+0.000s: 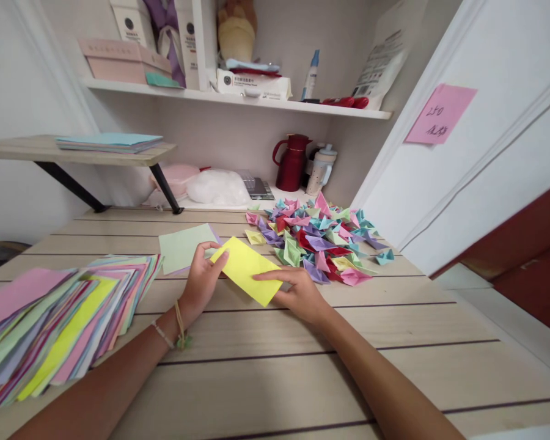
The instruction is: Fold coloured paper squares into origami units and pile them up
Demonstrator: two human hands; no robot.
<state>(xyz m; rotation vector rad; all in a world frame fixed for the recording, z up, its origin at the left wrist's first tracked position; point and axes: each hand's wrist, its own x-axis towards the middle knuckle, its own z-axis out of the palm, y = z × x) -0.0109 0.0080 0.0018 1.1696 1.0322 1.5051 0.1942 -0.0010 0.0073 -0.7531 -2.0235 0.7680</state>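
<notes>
A yellow sheet of paper (247,269), shaped as a long rectangle, is held just above the table between both hands. My left hand (202,275) pinches its left end, thumb on top. My right hand (297,292) grips the right end, with fingers lying over and under it. Whether the sheet is a single layer or folded, I cannot tell for sure. Behind my left hand lies a pale green sheet (181,245) with a purple edge showing beneath it. Beyond my right hand is a heap of folded paper boats (318,241) in many colours.
Fanned stacks of coloured paper (59,324) cover the table's left side. A small raised shelf (27,146) carries blue sheets (110,140). At the back stand a red jug (294,162) and a pale cup (321,171), near a white plastic bag (217,187). A pink note (441,114) hangs at right.
</notes>
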